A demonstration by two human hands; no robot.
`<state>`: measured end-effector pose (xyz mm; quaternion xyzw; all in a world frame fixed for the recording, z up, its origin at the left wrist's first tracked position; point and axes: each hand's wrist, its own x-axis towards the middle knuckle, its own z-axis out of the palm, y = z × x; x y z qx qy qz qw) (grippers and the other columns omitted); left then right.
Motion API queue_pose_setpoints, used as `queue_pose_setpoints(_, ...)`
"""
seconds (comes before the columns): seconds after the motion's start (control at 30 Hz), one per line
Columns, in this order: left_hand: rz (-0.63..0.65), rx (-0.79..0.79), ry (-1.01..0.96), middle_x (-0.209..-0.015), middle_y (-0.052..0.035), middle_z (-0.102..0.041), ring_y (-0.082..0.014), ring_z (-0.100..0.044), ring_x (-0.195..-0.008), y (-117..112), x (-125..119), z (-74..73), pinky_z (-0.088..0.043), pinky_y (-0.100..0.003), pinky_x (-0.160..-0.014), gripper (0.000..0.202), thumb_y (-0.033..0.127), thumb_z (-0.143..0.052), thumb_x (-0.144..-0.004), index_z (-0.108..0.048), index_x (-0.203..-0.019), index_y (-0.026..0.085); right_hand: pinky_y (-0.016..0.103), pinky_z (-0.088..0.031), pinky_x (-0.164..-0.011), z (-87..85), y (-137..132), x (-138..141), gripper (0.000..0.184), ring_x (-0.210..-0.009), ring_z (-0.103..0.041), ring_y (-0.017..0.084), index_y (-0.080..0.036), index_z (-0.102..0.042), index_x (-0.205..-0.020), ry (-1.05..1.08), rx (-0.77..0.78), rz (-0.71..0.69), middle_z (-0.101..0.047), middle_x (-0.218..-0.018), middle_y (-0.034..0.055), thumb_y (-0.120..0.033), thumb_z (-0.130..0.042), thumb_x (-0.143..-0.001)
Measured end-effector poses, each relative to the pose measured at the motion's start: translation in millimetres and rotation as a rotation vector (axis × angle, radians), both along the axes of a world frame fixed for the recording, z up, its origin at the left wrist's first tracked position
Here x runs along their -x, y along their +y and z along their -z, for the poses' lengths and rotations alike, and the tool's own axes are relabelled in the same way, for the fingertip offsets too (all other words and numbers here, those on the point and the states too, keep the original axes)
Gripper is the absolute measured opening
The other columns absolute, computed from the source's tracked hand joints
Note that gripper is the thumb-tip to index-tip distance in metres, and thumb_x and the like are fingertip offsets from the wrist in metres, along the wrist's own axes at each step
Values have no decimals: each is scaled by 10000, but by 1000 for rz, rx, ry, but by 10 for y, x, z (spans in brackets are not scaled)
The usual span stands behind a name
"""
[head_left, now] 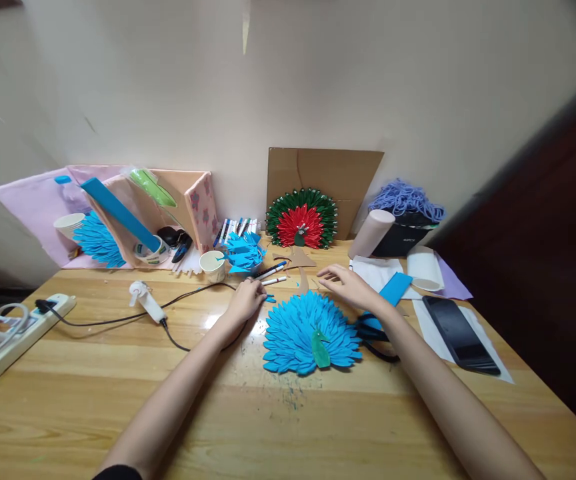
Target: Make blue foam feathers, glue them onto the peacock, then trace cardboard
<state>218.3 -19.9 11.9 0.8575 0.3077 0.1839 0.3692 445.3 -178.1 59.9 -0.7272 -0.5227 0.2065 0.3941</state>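
The blue peacock [298,333] lies mid-frame, right hand [351,285] unclasped nearby, left hand [246,297] curled, gripping or not I can't tell.

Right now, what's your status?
Left grip beside slim white marker. Right grip open. Blue-feathered, green-bodied peacock craft on wooden table. Black looped handles beside it.

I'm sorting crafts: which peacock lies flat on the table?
The blue peacock with the green body, by the right hand; the red-centred peacock stands upright before the cardboard.

Between the power strip [28,338] and phone [461,333] lies a peacock [298,337], cardboard sheet [328,172] behind, probably scissors [369,331] just right.
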Motion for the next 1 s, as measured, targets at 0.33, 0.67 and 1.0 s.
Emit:
queue_pose_setpoints(0.33,-161,326,-186,-747,-75,-668,-187,-629,-670,-51,691,-129,-488,-283,-614,239,354,-586,-729,-621,-806,130,329,-442,-731,-92,202,813,201,-806,-600,208,-195,-657,-816,106,0,-211,-677,-840,46,-340,-518,-810)
queue_pose_setpoints(0.67,-720,597,-486,-755,-73,-696,-150,-623,-672,65,2480,-467,-491,-268,-697,405,384,-797,-498,-702,-798,131,308,-449,-734,288,1251,2474,356,-851,-599,198,-176,-522,-1145,66,5,-442,-639,-973,90,-293,-524,-809)
queue_pose_setpoints(1.0,-1027,304,-739,-760,-81,-693,-177,-631,-721,492,2608,139,-493,-309,-736,392,400,-773,-484,-677,-738,117,304,-420,-723,558,2081,3332,199,-797,-584,214,-158,-592,-913,93,-34,-427,-648,-851,74,-275,-464,-816)
